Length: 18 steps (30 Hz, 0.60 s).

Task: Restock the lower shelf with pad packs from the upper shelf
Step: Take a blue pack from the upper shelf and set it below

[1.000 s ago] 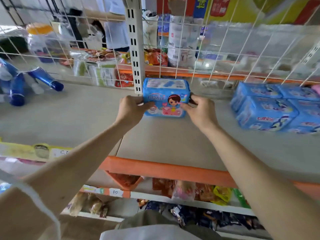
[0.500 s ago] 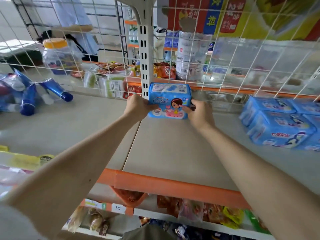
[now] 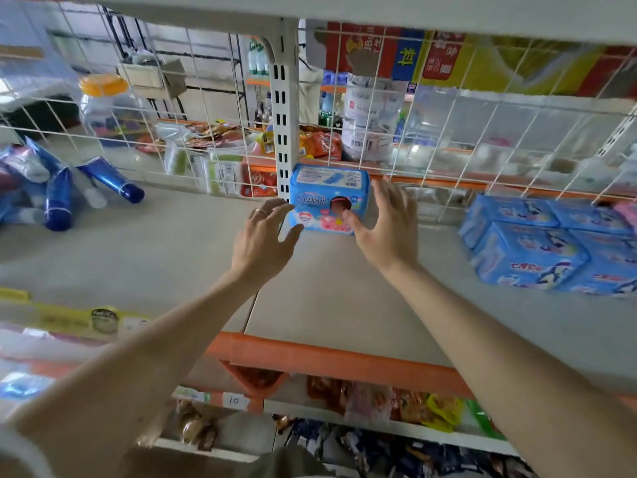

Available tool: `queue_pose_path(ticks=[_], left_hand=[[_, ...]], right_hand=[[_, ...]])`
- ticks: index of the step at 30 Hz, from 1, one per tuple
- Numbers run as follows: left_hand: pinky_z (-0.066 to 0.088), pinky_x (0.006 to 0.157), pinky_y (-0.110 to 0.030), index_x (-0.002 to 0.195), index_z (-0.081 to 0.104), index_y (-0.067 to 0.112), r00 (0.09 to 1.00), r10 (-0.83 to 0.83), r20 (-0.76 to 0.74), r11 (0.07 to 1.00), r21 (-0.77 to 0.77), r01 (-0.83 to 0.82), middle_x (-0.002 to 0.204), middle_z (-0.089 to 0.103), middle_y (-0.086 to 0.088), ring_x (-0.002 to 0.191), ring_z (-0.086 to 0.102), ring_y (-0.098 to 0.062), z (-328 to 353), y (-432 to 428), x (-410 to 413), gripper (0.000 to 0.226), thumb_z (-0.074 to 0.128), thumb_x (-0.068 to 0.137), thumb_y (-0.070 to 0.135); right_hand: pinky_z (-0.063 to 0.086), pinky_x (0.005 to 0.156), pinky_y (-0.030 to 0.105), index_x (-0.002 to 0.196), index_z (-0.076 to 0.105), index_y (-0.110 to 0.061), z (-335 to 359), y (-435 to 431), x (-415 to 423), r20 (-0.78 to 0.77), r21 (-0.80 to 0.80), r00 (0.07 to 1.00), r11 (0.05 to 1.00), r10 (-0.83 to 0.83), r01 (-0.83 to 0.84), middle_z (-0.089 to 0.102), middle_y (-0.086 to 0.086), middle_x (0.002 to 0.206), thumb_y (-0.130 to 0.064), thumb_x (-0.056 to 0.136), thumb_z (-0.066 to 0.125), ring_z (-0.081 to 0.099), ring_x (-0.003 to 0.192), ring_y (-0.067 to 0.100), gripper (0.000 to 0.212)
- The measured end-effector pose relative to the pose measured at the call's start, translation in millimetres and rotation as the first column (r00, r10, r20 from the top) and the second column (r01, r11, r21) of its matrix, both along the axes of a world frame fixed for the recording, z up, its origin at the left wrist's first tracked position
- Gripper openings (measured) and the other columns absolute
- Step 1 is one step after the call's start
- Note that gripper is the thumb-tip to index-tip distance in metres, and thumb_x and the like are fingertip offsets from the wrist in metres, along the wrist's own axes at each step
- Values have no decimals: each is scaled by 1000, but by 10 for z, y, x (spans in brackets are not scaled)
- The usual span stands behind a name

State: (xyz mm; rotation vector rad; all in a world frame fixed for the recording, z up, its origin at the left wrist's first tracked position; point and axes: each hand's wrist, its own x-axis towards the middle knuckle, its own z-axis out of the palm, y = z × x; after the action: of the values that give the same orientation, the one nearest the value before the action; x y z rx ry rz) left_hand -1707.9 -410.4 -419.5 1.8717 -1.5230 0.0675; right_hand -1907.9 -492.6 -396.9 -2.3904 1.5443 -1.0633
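Shelf (image 3: 327, 298): grey board under both my hands. Wire back (image 3: 444, 132) beyond my fingertips. Stack of blue packs (image 3: 527, 257) well to the right of my right hand (image 3: 386, 229). Blue tubes (image 3: 58, 201) far left of my left hand (image 3: 262, 239). Pad pack (image 3: 329, 198) stands on the board between the hands, against the wire back. Both hands wide open, fingers spread, gripping nothing. Right thumb touching the pack: cannot tell. Ring (image 3: 261, 211) on left hand.

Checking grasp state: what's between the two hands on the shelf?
The pad pack sits between the left hand and right hand, both open. Nearer the camera, there is only bare shelf between them. This shows in the head view.
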Motion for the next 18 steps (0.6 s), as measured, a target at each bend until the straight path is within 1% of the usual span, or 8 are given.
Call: queue_pose_path(ticks=[2, 4, 6, 8, 10, 12, 15, 18], left_hand=[[50, 95, -44, 139, 53, 19, 994, -87, 67, 996, 4, 87, 145, 48, 1, 128, 49, -25, 41, 147, -61, 56, 60, 92, 48], [47, 99, -47, 143, 46, 22, 986, -120, 112, 993, 36, 117, 152, 40, 0, 133, 42, -26, 103, 251, -110, 67, 50, 88, 60], [43, 103, -50, 147, 41, 24, 978, -150, 145, 987, 72, 141, 157, 33, 1, 139, 35, -27, 186, 313, -154, 73, 44, 87, 66], [39, 106, -51, 149, 38, 25, 969, -176, 172, 983, 85, 163, 160, 27, 2, 142, 30, -27, 264, 364, -185, 74, 44, 88, 67], [35, 108, -52, 150, 36, 26, 959, -204, 197, 978, 90, 190, 162, 24, 2, 144, 26, -28, 319, 411, -221, 75, 42, 88, 68], [32, 110, -52, 151, 34, 26, 947, -241, 210, 969, 100, 224, 162, 23, 1, 145, 23, -29, 364, 451, -273, 76, 41, 88, 69], [30, 113, -52, 153, 33, 25, 930, -293, 224, 955, 107, 275, 163, 22, -2, 147, 23, -32, 417, 503, -359, 78, 39, 89, 69], [28, 114, -54, 153, 33, 23, 916, -323, 236, 946, 111, 305, 164, 21, -4, 148, 22, -34, 481, 586, -469, 79, 39, 90, 69]], right_hand=[[18, 119, 48, 150, 36, -19, 31, 122, -27, -14, 15, 999, 999, 53, -52, 30, 8, 159, -62, 87, 46, 25, 145, 34, 77], [12, 120, 50, 154, 27, -24, 75, 267, -64, -39, 44, 996, 996, 82, -80, 20, 5, 163, -65, 88, 41, 14, 150, 34, 79], [8, 120, 51, 156, 18, -29, 112, 398, -112, -64, 78, 992, 992, 108, -103, 9, -1, 165, -68, 90, 38, 4, 152, 29, 79], [11, 120, 55, 156, 20, -31, 157, 511, -162, -53, 83, 990, 989, 130, -125, 7, -3, 165, -67, 91, 38, 3, 152, 28, 76], [15, 118, 58, 154, 26, -30, 195, 629, -213, -46, 82, 990, 988, 133, -129, 10, -2, 165, -66, 91, 38, 6, 151, 29, 74], [16, 118, 59, 154, 28, -30, 212, 738, -261, -69, 90, 990, 989, 123, -116, 11, -1, 165, -66, 91, 36, 7, 151, 29, 72], [12, 118, 54, 155, 25, -30, 235, 907, -360, -128, 114, 986, 990, 103, -89, 8, -4, 165, -67, 91, 31, 4, 152, 27, 74], [7, 118, 49, 155, 24, -31, 310, 1070, -506, -149, 114, 983, 989, 107, -90, 7, -4, 166, -69, 91, 27, 4, 152, 24, 74]])
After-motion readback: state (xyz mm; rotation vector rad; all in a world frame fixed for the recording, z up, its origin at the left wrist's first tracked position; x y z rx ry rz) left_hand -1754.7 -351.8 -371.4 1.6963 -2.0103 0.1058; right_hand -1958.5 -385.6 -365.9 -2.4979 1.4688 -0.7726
